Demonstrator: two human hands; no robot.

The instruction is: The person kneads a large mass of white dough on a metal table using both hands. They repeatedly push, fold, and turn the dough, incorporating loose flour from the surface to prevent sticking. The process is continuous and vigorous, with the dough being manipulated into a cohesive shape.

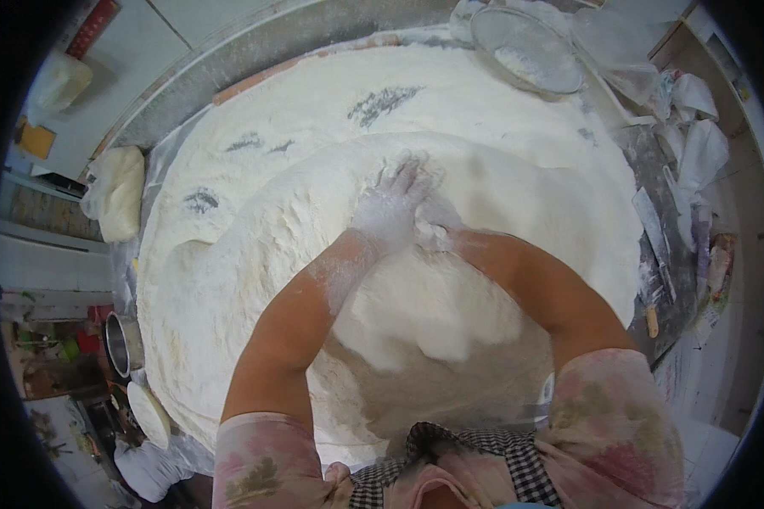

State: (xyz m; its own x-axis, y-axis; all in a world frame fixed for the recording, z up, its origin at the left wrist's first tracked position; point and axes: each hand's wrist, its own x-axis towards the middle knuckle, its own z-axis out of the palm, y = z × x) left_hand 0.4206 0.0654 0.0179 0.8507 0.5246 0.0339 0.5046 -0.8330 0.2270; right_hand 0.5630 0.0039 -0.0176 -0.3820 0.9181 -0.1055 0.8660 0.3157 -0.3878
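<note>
A broad mass of pale dough (496, 191), thickly dusted with flour, spreads across the work table. My left hand (395, 203) presses on the middle of it, fingers apart and pointing towards the far side, white with flour. Close beside and partly beneath it, my right hand (438, 216) also touches the dough; its fingers are mostly hidden. Loose flour (293, 95) surrounds the mass, with dark bare patches of table showing through. Below my hands the dough surface is lumpy and shaded.
A round mesh sieve (527, 52) lies at the far right. Metal scrapers (653, 232) and plastic bags (707, 153) are along the right edge. To the left stand a bagged pale block (122, 194) and a metal container (120, 345). A wooden rolling pin (261, 79) lies at the back.
</note>
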